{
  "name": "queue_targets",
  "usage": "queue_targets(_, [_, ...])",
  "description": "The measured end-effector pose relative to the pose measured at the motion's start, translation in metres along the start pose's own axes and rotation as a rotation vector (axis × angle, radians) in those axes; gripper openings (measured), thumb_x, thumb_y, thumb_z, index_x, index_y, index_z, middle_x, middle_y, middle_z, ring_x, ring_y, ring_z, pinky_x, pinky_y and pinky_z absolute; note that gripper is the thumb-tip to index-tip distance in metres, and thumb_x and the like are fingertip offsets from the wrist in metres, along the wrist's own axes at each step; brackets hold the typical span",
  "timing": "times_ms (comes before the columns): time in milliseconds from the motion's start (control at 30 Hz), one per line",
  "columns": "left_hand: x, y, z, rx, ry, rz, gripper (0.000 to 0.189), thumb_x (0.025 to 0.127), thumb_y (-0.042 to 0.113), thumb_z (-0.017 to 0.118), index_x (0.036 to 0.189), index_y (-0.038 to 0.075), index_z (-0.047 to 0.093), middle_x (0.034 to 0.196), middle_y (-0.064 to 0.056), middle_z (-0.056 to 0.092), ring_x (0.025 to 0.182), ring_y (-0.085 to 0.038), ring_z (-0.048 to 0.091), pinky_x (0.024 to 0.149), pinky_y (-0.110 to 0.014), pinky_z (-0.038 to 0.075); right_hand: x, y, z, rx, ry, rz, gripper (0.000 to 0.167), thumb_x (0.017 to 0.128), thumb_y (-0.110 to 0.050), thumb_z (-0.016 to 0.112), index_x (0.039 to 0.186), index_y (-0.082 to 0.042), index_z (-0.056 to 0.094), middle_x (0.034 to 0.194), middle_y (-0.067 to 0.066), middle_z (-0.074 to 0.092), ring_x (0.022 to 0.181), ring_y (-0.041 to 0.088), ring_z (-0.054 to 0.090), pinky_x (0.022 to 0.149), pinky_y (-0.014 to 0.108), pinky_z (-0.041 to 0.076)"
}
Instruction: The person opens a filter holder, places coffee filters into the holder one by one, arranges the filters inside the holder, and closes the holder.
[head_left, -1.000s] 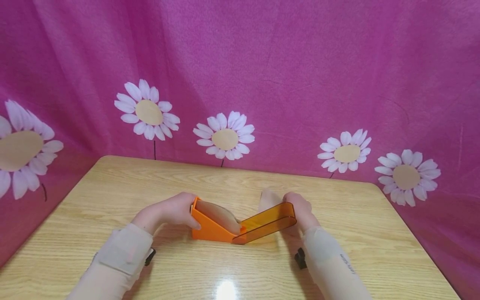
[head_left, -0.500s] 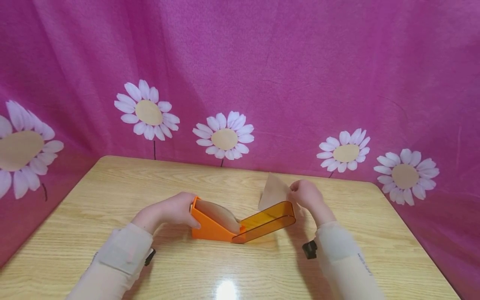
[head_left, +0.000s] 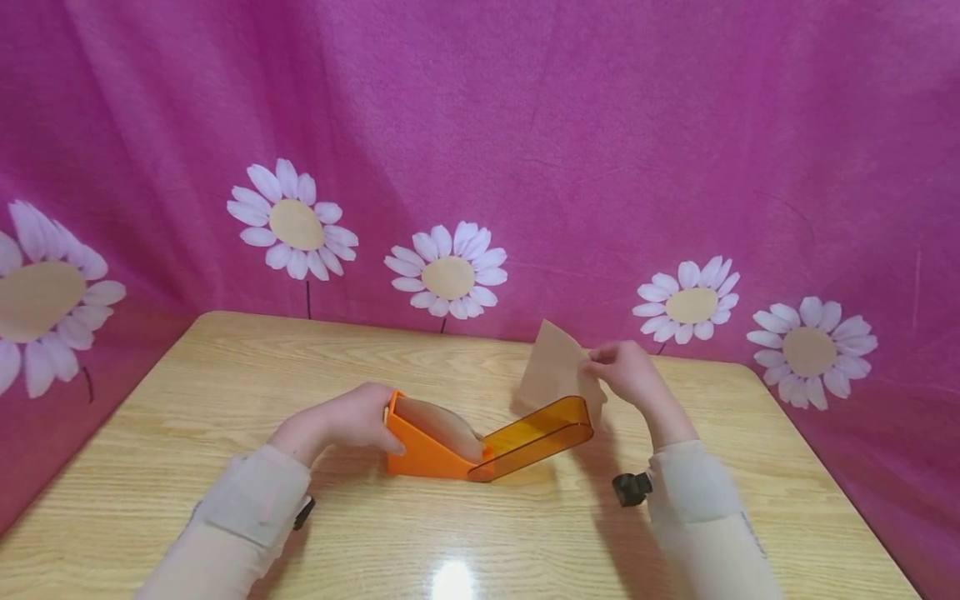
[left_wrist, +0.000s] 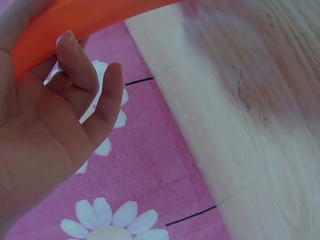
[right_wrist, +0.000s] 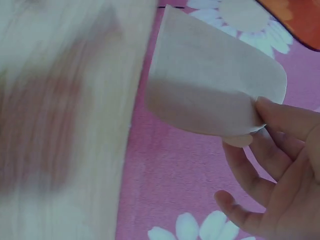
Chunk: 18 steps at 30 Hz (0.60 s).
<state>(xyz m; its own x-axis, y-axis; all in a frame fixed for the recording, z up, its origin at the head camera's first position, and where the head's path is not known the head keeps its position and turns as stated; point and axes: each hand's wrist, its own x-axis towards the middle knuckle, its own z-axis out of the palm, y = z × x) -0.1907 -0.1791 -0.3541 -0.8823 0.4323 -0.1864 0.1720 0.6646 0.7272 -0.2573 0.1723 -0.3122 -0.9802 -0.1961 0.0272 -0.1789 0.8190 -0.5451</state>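
An orange filter box [head_left: 426, 454] sits on the table with its see-through amber lid [head_left: 534, 440] swung open to the right. Brown paper filters [head_left: 441, 427] stand inside it. My left hand [head_left: 354, 418] grips the box's left end; in the left wrist view, the hand [left_wrist: 62, 107] holds the orange wall [left_wrist: 95, 15] while some fingers hang free. Beyond the lid, my right hand [head_left: 628, 377] pinches one brown paper coffee filter [head_left: 553, 367] by its edge, above the table. The right wrist view has the filter [right_wrist: 215, 75] between thumb and fingers, its other fingers loosely bent.
The wooden table [head_left: 315, 550] ends at a pink curtain [head_left: 570, 167] printed with white daisies, which stands along the back and both sides. A bright light reflection lies on the table near the front.
My right hand has risen and moved away from the box, to the back and right, lifting the paper coffee filter clear of the lid. The left hand and box have hardly moved.
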Motion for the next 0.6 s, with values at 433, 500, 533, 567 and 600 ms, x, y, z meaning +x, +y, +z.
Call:
queue_targets(433, [0.003, 0.006, 0.001, 0.005, 0.009, -0.026, 0.023, 0.070, 0.005, 0.074, 0.089, 0.009, 0.061, 0.079, -0.001, 0.060, 0.072, -0.016, 0.052, 0.072, -0.029, 0.045, -0.008, -0.015, -0.015, 0.053, 0.032, 0.011, 0.029, 0.089, -0.018, 0.059, 0.103, 0.007, 0.066, 0.105, 0.023, 0.066, 0.099, 0.033, 0.059, 0.085, 0.045, 0.047])
queue_targets(500, [0.004, 0.006, 0.001, 0.009, 0.008, -0.024, 0.023, 0.070, 0.005, 0.074, 0.089, 0.009, 0.061, 0.079, 0.000, 0.060, 0.072, -0.016, 0.052, 0.072, -0.029, 0.045, -0.009, -0.017, -0.017, 0.062, 0.044, 0.009, 0.029, 0.089, -0.018, 0.060, 0.103, 0.007, 0.066, 0.105, 0.023, 0.066, 0.100, 0.034, 0.059, 0.085, 0.045, 0.046])
queue_targets(533, [0.005, 0.005, 0.002, 0.011, 0.009, -0.023, 0.023, 0.070, 0.005, 0.074, 0.089, 0.009, 0.061, 0.078, 0.000, 0.059, 0.072, -0.016, 0.052, 0.072, -0.029, 0.045, -0.010, -0.018, -0.018, 0.066, 0.051, 0.006, 0.029, 0.089, -0.018, 0.060, 0.103, 0.007, 0.066, 0.105, 0.023, 0.066, 0.100, 0.034, 0.059, 0.085, 0.045, 0.046])
queue_targets(567, [0.006, 0.005, 0.002, 0.014, 0.008, -0.020, 0.023, 0.070, 0.005, 0.074, 0.089, 0.009, 0.061, 0.078, 0.000, 0.059, 0.072, -0.016, 0.052, 0.072, -0.029, 0.045, -0.010, -0.020, -0.019, 0.071, 0.057, 0.006, 0.029, 0.089, -0.018, 0.060, 0.103, 0.006, 0.066, 0.104, 0.023, 0.066, 0.099, 0.034, 0.059, 0.085, 0.045, 0.046])
queue_targets(600, [0.007, 0.005, 0.002, 0.013, 0.010, -0.018, 0.024, 0.069, 0.005, 0.074, 0.088, 0.008, 0.060, 0.078, -0.001, 0.059, 0.072, -0.016, 0.052, 0.072, -0.029, 0.044, -0.011, -0.021, -0.019, 0.076, 0.063, 0.006, 0.029, 0.089, -0.018, 0.060, 0.103, 0.006, 0.066, 0.104, 0.023, 0.066, 0.099, 0.033, 0.058, 0.084, 0.044, 0.046])
